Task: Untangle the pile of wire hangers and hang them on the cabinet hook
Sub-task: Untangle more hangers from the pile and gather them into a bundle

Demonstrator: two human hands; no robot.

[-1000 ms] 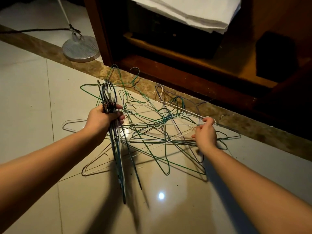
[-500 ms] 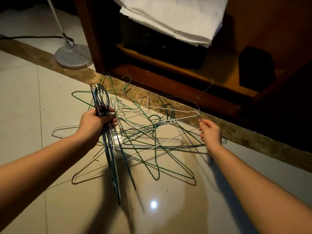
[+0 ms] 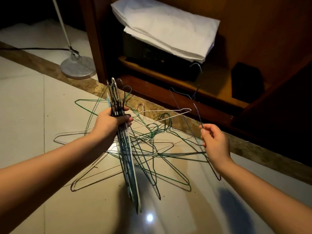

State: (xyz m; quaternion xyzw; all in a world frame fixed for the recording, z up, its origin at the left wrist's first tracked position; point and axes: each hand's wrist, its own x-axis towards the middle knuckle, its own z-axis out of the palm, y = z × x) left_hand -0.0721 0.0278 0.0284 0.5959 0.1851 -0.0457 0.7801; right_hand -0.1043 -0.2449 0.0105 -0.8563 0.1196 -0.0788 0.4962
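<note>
A tangled pile of wire hangers (image 3: 158, 149), green, white and dark, lies on the tiled floor in front of an open wooden cabinet (image 3: 185, 92). My left hand (image 3: 111, 122) grips a gathered bundle of hangers (image 3: 125, 149) by their necks, hooks pointing up, bodies hanging down over the pile. My right hand (image 3: 214, 141) pinches one dark wire hanger (image 3: 195, 107) raised above the pile's right side, its hook up near the cabinet shelf. No cabinet hook shows in this view.
A floor lamp's round metal base (image 3: 78, 67) with its pole and black cord stands at the left of the cabinet. Folded white cloth (image 3: 167, 29) lies on a dark box inside. A dark block (image 3: 247, 81) sits on the shelf at the right.
My right hand has lifted a dark hanger up and to the right, out of the pile. The left hand has raised its bundle a little. The view has tilted up towards the cabinet.
</note>
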